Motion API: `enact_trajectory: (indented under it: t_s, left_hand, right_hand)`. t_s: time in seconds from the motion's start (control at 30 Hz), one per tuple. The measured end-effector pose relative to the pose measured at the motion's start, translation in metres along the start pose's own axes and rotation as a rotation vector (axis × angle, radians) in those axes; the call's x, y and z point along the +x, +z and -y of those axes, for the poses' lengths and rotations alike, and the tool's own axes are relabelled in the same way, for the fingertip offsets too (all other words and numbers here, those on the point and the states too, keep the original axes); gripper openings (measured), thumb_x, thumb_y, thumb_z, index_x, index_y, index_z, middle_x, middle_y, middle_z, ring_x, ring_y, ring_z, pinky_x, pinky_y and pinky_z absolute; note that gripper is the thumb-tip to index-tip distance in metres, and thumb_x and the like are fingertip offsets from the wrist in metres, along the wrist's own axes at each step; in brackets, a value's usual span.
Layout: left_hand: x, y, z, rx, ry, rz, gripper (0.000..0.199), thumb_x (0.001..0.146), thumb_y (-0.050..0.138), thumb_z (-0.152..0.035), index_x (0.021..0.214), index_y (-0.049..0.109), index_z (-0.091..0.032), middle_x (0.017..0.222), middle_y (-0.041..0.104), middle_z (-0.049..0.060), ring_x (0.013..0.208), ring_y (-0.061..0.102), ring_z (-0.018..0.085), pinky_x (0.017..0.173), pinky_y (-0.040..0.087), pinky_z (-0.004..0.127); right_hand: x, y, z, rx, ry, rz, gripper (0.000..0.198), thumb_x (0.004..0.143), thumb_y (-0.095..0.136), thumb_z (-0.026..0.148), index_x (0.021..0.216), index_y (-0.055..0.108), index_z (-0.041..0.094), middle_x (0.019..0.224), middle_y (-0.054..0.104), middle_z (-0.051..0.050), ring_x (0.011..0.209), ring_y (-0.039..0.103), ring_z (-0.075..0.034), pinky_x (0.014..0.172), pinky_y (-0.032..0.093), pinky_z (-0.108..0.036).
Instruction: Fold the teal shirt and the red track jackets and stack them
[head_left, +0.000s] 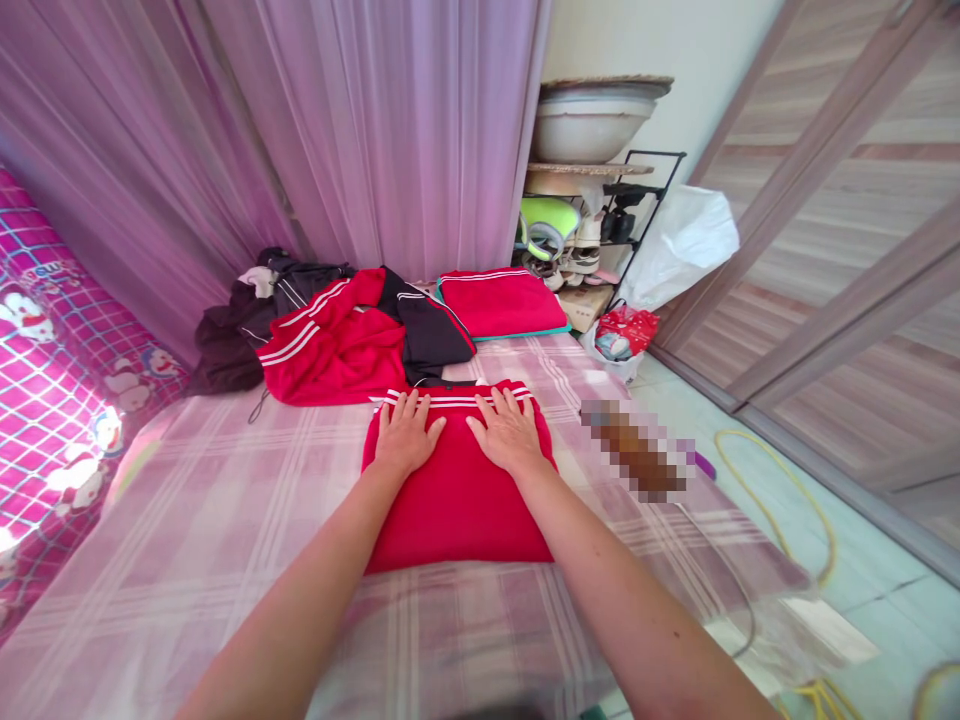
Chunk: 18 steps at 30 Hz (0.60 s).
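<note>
A folded red garment (459,500) with white stripes along its far edge lies flat on the plaid bed sheet (247,540). My left hand (407,432) rests on its far left part, fingers spread and palm down. On the far right part lies my right hand (511,430), also flat with its fingers apart. Just beyond, a crumpled red garment with white stripes (345,345) lies beside a black garment (431,335). Another folded red garment (499,305) sits behind to the right, with a green edge showing beneath it.
Dark clothes (232,340) are heaped by the purple curtain (390,130). At the right back stands a shoe rack (634,240) with a basin (592,125) on top. A blurred-out object (637,455) lies near the bed's right edge. A yellow hose (817,510) curves on the floor.
</note>
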<state>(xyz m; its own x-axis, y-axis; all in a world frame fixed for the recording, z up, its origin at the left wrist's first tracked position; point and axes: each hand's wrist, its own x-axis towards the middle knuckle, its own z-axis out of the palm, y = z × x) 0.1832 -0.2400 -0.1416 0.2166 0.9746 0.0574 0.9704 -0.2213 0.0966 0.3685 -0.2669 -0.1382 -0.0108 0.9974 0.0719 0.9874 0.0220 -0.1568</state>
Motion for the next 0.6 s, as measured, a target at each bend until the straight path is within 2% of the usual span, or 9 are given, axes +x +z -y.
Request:
enact_trajectory:
  t_s: [0.13,0.27,0.4,0.5,0.6]
  left_hand:
    - [0.005,-0.002,-0.001,-0.049,-0.012,-0.003,0.061,0.098,0.031,-0.050,0.150,0.040,-0.020,0.159,0.034,0.010,0.149,0.025,0.029,0.120,0.018,0.055]
    - [0.002,-0.012,-0.002,-0.087,0.028,-0.064,0.055,0.097,0.036,-0.041,0.145,0.047,-0.016,0.156,0.039,0.013,0.146,0.031,0.032,0.119,0.022,0.056]
    - [-0.036,-0.020,-0.007,-0.126,0.192,-0.200,0.047,0.096,0.038,-0.034,0.136,0.058,-0.021,0.151,0.048,0.010,0.143,0.037,0.031,0.119,0.023,0.055]
    - [-0.072,-0.015,-0.013,-0.174,0.263,-0.122,0.046,0.096,0.037,-0.034,0.135,0.059,-0.023,0.145,0.055,0.009,0.138,0.045,0.029,0.118,0.026,0.056]
    - [-0.091,-0.005,-0.016,-0.178,0.235,-0.098,0.049,0.097,0.036,-0.038,0.139,0.056,-0.022,0.147,0.052,0.010,0.140,0.042,0.031,0.117,0.025,0.059]
  right_hand:
    - [0.003,-0.003,0.001,0.019,-0.008,0.000,0.060,0.100,0.030,0.053,0.150,0.042,0.022,0.159,0.034,-0.013,0.147,0.023,-0.031,0.117,0.012,-0.057]
    - [-0.007,-0.023,0.005,0.063,-0.048,0.002,0.055,0.101,0.033,0.044,0.148,0.044,0.019,0.157,0.037,-0.013,0.146,0.028,-0.029,0.117,0.015,-0.056]
    - [-0.050,-0.042,0.019,0.106,-0.133,-0.053,0.049,0.100,0.035,0.039,0.143,0.052,0.021,0.150,0.047,-0.012,0.141,0.037,-0.028,0.116,0.017,-0.058]
    - [-0.082,-0.035,0.031,0.131,-0.171,-0.037,0.048,0.101,0.033,0.038,0.141,0.053,0.022,0.149,0.049,-0.012,0.140,0.039,-0.030,0.115,0.018,-0.060]
    - [-0.095,-0.019,0.033,0.132,-0.174,0.004,0.049,0.101,0.034,0.040,0.145,0.049,0.023,0.151,0.046,-0.011,0.142,0.037,-0.029,0.116,0.016,-0.061]
